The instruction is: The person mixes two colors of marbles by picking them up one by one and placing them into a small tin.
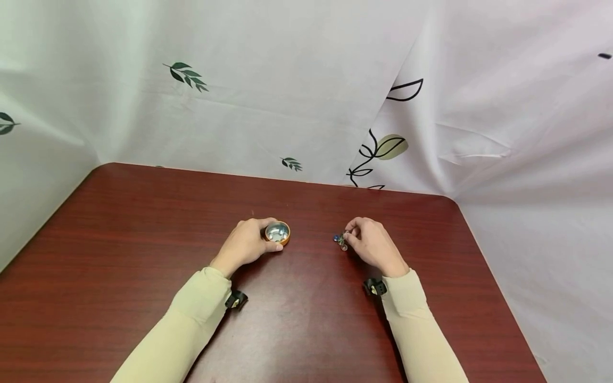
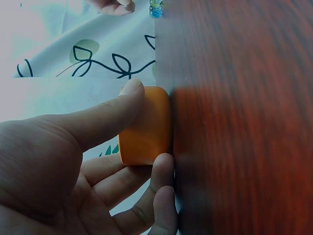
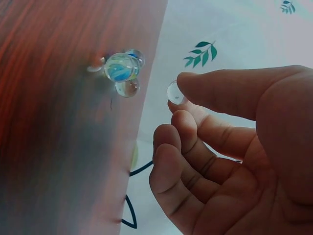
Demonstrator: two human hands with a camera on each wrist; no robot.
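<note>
Fingers [image 2: 163,174] of the left hand [image 1: 246,241] grip an orange cup [image 2: 149,132], contents unclear; the right hand [image 1: 375,245] pinches a clear marble [image 3: 173,93].

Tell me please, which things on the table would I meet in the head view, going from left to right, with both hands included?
Left hand, round orange-rimmed container, small marbles, right hand.

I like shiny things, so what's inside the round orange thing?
The head view shows a silvery shine inside the round orange thing, with pale and darker patches too small to name. In the left wrist view, its orange side hides the inside.
</note>
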